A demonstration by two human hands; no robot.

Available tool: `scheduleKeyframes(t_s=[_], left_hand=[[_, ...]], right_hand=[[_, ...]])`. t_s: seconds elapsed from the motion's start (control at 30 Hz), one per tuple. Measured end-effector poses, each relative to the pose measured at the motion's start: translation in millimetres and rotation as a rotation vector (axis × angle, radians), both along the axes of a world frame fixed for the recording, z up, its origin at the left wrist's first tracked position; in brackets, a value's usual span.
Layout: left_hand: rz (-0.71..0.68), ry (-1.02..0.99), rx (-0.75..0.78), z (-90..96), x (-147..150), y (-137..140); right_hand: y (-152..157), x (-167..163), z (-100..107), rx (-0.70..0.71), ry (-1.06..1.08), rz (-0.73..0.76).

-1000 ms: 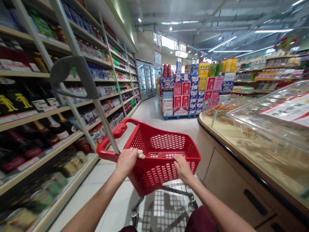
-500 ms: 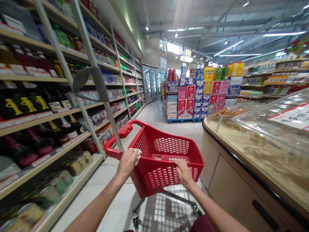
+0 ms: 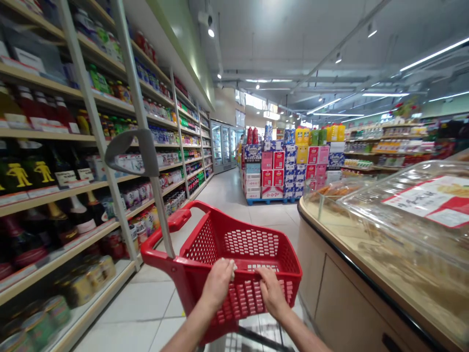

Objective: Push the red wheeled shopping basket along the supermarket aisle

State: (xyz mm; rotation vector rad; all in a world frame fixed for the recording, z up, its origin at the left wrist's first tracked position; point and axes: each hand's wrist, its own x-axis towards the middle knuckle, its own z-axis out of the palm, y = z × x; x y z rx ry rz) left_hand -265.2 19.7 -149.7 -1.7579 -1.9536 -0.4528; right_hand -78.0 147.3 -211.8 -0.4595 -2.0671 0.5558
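Observation:
A red plastic shopping cart (image 3: 252, 239), with perforated sides, stands sideways in front of me, its basket holding nothing that I can see. My left hand (image 3: 217, 283) is closed at the near rim, with a bit of crumpled whitish cloth (image 3: 233, 270) showing between thumb and fingers; whether it is cloth or tissue is hard to tell. Over the same rim, farther right, my right hand (image 3: 273, 293) is curled with its fingertips inside the basket. A metal pole (image 3: 161, 210) with a grey plastic loop (image 3: 141, 151) rises from the cart's red handle end (image 3: 157, 244).
Shelves of bottles and cans (image 3: 84, 142) line the left side. Close on the right stands a food counter (image 3: 340, 274) with clear lids (image 3: 395, 220). Stacked boxed drinks (image 3: 273, 171) on a blue pallet stand ahead, and glass-door coolers (image 3: 223, 142) farther back.
My left hand has slid right along the rim with the cloth, away from the pole and closer to my right hand. The right hand stays on the rim. My view has tilted up.

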Motion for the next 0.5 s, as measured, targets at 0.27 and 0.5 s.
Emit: scheduleKeyframes(t_s=[0.27,0.5], left_hand=[[0.184,0.086,0.060,21.8,-34.5,-32.0],[-0.022,0.038,-0.102,11.0,25.1,9.4]], right_hand=[[6.6,2.6,-4.3,-0.039,0.011,-0.002],[6.7,11.7,3.9,-0.106,-0.027,0.038]])
